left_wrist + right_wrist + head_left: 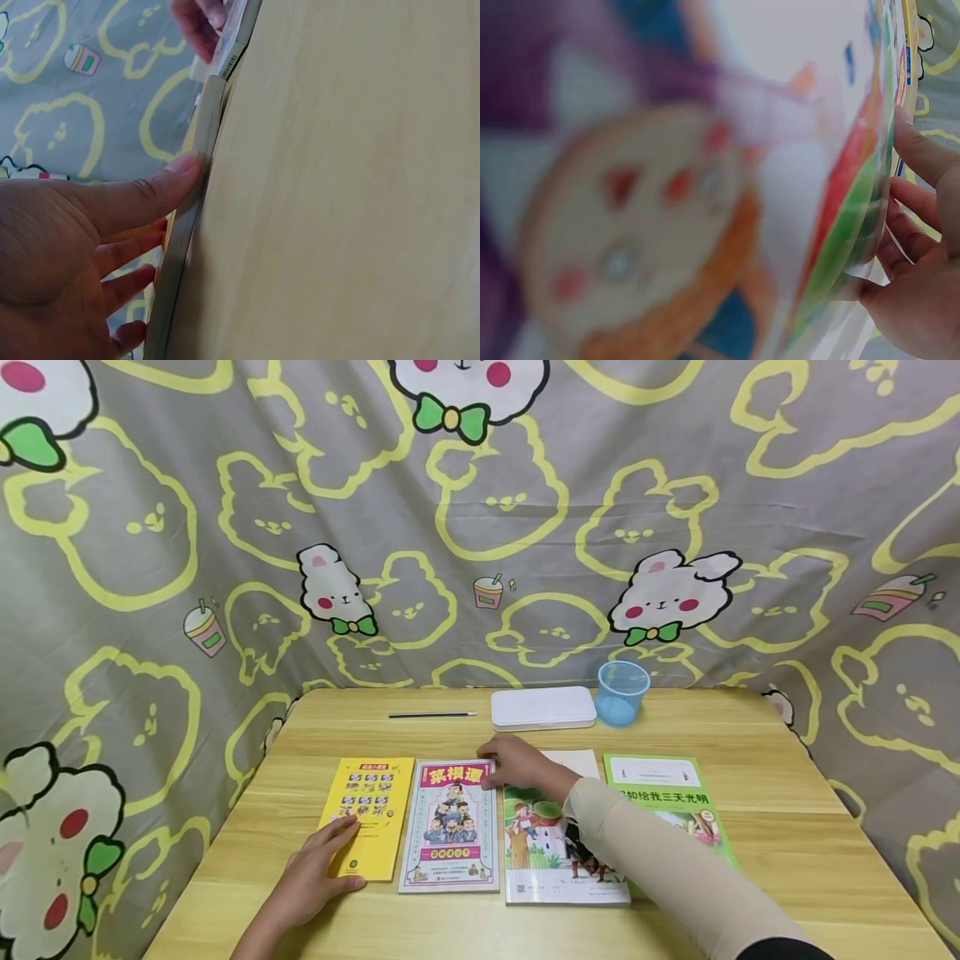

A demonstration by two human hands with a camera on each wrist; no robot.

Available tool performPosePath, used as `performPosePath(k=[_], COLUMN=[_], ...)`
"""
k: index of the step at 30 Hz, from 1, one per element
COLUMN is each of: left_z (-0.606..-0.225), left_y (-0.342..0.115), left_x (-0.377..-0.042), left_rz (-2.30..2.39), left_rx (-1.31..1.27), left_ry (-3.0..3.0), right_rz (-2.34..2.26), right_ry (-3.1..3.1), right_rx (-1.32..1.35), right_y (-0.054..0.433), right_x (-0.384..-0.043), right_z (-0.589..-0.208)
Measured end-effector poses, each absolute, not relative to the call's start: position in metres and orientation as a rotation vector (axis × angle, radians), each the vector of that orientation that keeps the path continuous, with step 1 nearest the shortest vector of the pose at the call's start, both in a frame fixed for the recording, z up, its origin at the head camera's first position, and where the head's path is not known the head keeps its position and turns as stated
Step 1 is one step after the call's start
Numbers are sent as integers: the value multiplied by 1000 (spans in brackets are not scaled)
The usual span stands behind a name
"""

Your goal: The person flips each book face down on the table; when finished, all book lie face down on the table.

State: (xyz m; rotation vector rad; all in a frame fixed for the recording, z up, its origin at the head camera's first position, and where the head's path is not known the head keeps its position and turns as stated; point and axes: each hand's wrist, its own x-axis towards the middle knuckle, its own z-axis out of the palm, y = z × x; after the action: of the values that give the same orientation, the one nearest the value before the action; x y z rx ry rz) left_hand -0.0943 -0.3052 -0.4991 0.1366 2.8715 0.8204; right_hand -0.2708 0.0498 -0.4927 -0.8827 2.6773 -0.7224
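Observation:
Four books lie in a row on the table. My left hand (311, 868) is at the left side of the yellow book (375, 853), its fingertips over the cover and its thumb near the lower edge. In the left wrist view the thumb touches that book's edge (182, 232), fingers loosely spread. Beside it is the pink-framed book (450, 814); my right hand (525, 767) touches its upper right corner. The right wrist and sleeve pass over the illustrated book (551, 872). Partly hidden by the sleeve is the green book (660, 796).
Behind the books stand a white case (543, 710) and a translucent blue cup (622, 697). A thin dark pencil (432, 716) lies left of the case. A grey patterned curtain (517, 552) hangs around the wooden table (255, 793).

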Motion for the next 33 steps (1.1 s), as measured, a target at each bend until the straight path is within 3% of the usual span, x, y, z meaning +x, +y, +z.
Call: performPosePath(k=[33], left_z=[-492], left_y=[-295], left_x=[-92], left_rz=[793], left_rx=[159], left_ry=[2866], right_rz=[-947], right_ry=[2577], right_rx=[-784], right_y=[56], right_x=[-281], right_z=[-501])
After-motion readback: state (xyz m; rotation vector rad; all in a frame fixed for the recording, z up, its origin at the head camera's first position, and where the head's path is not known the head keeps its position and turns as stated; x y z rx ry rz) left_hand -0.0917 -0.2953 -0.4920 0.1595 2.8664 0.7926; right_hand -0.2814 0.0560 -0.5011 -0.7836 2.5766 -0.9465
